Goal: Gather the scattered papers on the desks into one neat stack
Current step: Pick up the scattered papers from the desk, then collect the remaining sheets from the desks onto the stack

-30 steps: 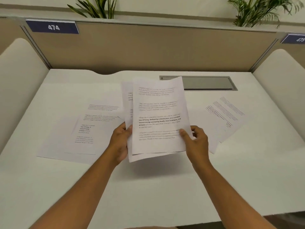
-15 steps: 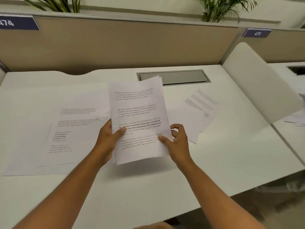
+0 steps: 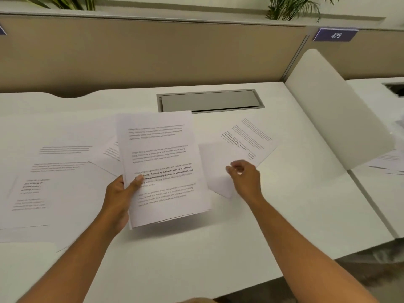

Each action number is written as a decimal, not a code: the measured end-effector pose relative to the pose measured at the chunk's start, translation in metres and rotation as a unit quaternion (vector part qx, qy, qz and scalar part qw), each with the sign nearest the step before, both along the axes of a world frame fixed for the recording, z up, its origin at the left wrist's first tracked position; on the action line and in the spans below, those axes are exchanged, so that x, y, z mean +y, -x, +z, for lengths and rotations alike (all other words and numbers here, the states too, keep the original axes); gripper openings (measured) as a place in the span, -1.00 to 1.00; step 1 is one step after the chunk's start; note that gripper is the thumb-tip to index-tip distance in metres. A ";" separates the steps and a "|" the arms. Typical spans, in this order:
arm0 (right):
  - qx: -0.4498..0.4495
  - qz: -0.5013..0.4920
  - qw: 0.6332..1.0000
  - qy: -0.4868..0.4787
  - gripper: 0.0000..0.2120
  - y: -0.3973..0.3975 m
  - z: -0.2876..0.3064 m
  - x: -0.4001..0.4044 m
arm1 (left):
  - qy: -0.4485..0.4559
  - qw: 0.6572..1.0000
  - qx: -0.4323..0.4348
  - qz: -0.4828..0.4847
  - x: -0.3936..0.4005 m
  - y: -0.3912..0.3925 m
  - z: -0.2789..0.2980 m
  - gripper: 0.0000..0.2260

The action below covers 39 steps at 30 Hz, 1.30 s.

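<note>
My left hand grips a small stack of printed sheets by its left edge and holds it tilted above the white desk. My right hand hovers to the right of the stack, fingers loosely curled and holding nothing, over the near corner of two overlapping sheets lying flat on the desk. Several more printed sheets lie spread on the desk's left side, one partly hidden behind the held stack.
A grey cable hatch is set into the desk behind the stack. A beige partition closes the back. A white curved divider separates the neighbouring desk, where more papers lie. A sign reads 475.
My right hand has let go of the stack and moved right, over the sheets on the desk. My left hand now holds the stack alone. The view has shifted right.
</note>
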State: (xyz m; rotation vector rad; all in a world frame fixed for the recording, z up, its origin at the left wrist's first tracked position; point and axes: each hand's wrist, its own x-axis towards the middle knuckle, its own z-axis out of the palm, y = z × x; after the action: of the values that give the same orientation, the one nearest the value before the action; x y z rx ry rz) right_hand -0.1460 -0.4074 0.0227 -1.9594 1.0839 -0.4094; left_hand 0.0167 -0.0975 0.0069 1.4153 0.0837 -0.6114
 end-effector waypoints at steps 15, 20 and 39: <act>0.111 0.043 0.976 0.183 -0.23 -0.010 -0.063 -0.049 | -0.018 0.996 0.009 0.084 -0.006 0.022 -0.010 -0.82; -0.147 -0.140 0.976 -0.073 -0.46 -0.019 -0.023 -0.059 | -0.010 0.997 0.002 0.072 -0.008 0.022 -0.008 -0.80; -0.136 0.283 0.854 0.416 -0.77 0.037 -0.019 -0.050 | -0.013 0.997 0.003 0.072 -0.017 0.020 -0.010 -0.77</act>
State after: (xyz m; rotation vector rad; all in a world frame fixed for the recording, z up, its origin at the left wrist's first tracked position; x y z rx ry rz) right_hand -0.1834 -0.4578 0.0035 -2.7231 0.0677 -0.8871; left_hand -0.0029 -0.1145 -0.0029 1.4197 0.1969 -0.4978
